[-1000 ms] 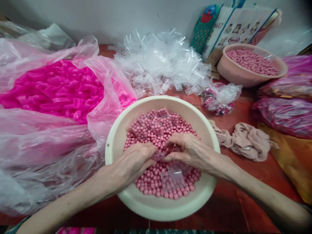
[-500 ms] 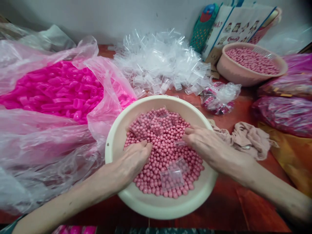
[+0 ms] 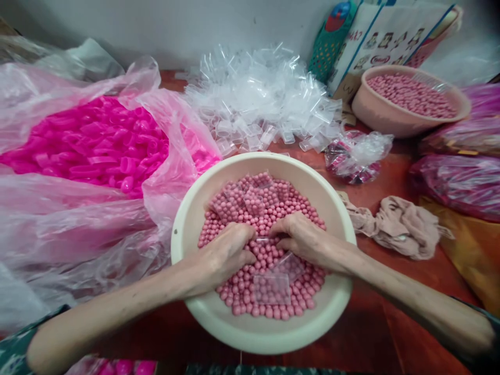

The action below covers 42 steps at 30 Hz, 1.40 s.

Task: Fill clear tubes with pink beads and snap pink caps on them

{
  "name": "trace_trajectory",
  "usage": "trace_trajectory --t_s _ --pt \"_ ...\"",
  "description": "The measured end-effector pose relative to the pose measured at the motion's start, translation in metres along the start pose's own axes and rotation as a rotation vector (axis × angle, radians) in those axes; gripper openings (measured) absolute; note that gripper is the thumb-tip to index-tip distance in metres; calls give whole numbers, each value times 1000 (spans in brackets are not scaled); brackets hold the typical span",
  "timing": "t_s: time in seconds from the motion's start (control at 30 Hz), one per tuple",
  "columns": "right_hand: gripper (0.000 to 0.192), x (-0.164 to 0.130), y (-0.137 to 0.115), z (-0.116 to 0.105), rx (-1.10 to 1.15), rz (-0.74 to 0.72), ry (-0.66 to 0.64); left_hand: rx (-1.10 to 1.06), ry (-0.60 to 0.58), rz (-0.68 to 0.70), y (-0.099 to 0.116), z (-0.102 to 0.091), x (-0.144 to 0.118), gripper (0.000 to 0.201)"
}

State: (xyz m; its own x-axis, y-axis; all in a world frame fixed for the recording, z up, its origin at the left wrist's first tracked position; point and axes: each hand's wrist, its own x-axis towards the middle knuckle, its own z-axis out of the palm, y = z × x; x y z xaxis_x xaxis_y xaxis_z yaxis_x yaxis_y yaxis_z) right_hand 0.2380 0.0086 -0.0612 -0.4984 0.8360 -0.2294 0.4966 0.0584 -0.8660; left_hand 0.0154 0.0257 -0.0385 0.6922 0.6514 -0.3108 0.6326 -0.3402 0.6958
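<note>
A cream bowl (image 3: 187, 224) in front of me is heaped with small pink beads (image 3: 269, 208). Both my hands are down in the beads and meet at the middle. My left hand (image 3: 224, 255) has its fingers curled into the beads. My right hand (image 3: 307, 239) pinches a small clear bag (image 3: 263, 240) that sits between the two hands' fingertips. More small clear bags with beads in them lie on the heap, one near me (image 3: 272, 288) and some at the far side (image 3: 253, 200).
A big pink plastic sack of bright pink pieces (image 3: 89, 146) lies to the left. A pile of clear bags (image 3: 258, 99) is behind the bowl. At the right are a second bowl of beads (image 3: 394, 120), a crumpled cloth (image 3: 402, 226), filled bags (image 3: 461, 182) and a printed carton (image 3: 390, 36).
Half a second ago my right hand was out at the right side of the bowl with a clear bag. It has come back to the middle and meets my left hand.
</note>
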Motion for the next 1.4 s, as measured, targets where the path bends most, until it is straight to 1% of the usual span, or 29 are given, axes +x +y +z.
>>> trace_trajectory --t_s 0.13,0.23,0.27,0.3,0.33,0.37,0.4,0.43,0.47,0.53,0.57,0.6,0.67,0.7,0.73,0.8,0.87,0.97,1.1,1.17,1.23,1.3,1.4 --pt "2 5 -15 -6 132 48 -36 -194 124 -104 12 -6 -4 16" --pt "11 4 -22 -9 344 105 -67 -407 191 -152 20 -9 -10 37" --pt "14 3 -23 -9 446 128 -70 -431 211 -142 22 -9 -11 43" --pt "17 2 -25 -8 547 149 -73 -421 231 -113 23 -10 -11 44" --pt "20 2 -26 -6 638 166 -73 -388 250 -67 24 -10 -9 38" --pt "22 1 -27 -4 702 174 -70 -350 264 -14 24 -10 -8 28" --pt "23 0 -28 -2 724 170 -64 -325 271 34 25 -10 -6 18" --pt "22 -2 -30 0 722 163 -63 -326 271 66 26 -10 -5 13" --pt "20 -4 -31 2 700 150 -68 -352 266 78 28 -10 -3 13" --pt "17 -8 -35 2 581 104 -53 -429 229 42 31 -11 -3 13" --pt "16 -10 -36 0 492 74 -19 -460 200 9 33 -12 -3 13" --pt "19 -12 -38 -2 399 44 35 -475 172 -24 34 -12 -4 13" --pt "35 -14 -41 -8 219 -32 158 -479 129 -62 37 -13 -5 13" --pt "42 -14 -43 -11 151 -82 189 -486 119 -61 37 -13 -6 13" --pt "42 -14 -44 -14 107 -142 193 -503 114 -50 37 -13 -6 11" --pt "26 -11 -47 -16 69 -262 140 -554 86 -27 36 -11 -6 9" --pt "13 -8 -48 -17 69 -324 71 -569 52 -16 35 -8 -5 10" --pt "10 -6 -46 -17 47 -307 14 -497 12 -26 33 -5 -6 12" --pt "17 -12 -35 -28 -6 -209 -4 -351 56 -87 29 -7 -6 15" --pt "15 -15 -30 -35 -77 -177 25 -329 73 -113 27 -9 -6 15" --pt "23 -16 -29 -37 -140 -190 82 -339 75 -123 27 -11 -5 12" --pt "29 -15 -31 -35 -128 -236 91 -352 53 -115 27 -12 -5 10" --pt "18 -10 -39 -24 -43 -295 47 -382 26 -71 28 -12 -4 12"
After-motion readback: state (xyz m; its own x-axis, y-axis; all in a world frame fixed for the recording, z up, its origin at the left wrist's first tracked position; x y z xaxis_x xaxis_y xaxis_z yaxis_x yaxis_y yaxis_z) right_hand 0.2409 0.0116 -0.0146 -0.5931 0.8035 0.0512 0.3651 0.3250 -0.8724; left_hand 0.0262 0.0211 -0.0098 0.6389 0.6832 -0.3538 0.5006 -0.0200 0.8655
